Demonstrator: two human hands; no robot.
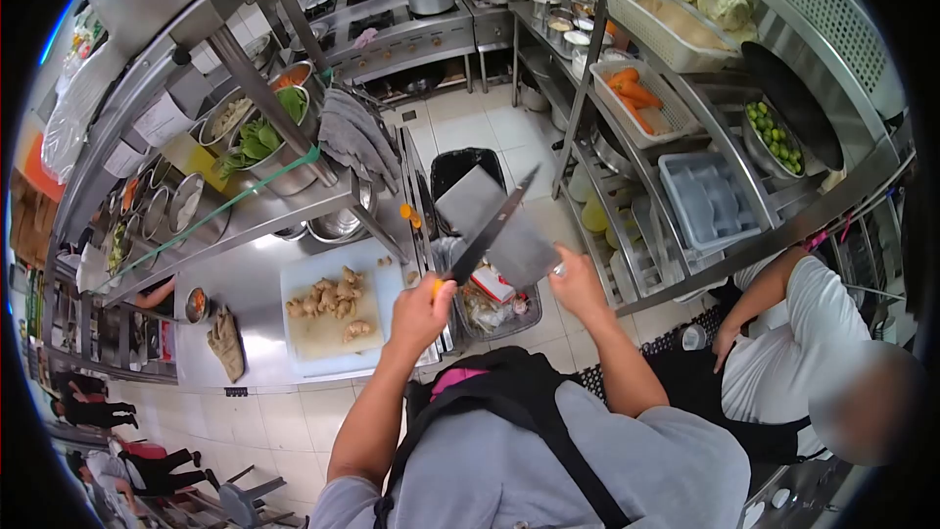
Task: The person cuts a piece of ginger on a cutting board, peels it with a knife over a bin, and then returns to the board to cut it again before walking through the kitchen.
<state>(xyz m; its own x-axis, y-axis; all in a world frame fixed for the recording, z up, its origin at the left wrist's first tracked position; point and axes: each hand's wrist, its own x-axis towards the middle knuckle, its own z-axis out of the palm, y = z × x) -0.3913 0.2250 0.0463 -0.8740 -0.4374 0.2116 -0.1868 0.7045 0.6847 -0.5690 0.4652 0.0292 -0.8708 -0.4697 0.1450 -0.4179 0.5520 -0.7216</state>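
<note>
**Head view: two blades held above the cutting board**

Head camera, looking down on the person's own arms: the left hand [423,309] is closed in a full grip around the handle of a long knife [490,230], whose dark blade slants up and away toward the floor tiles. The right hand [578,282] pinches a cleaver [494,225] at its lower corner, fingers pressed on the broad grey blade. The knife lies across the face of the cleaver, and the two blades look to be touching, both raised in the air just right of the cutting board [333,318].

The cutting board rests on a steel surface [245,284] and carries a loose heap of ginger pieces [328,299]. Left of the board lies a folded brown cloth [226,343], with a small bowl [196,304] beside it. Right of the board, below the blades, a wire basket [494,309] holds packets and scraps. Beyond the board, a shelf bears metal bowls of green leaves [259,142]. Far right of the board stands a steel rack with a crate of carrots [636,93] and a bowl of limes [774,137]. Another person in white [783,353] crouches beside that rack.
</note>
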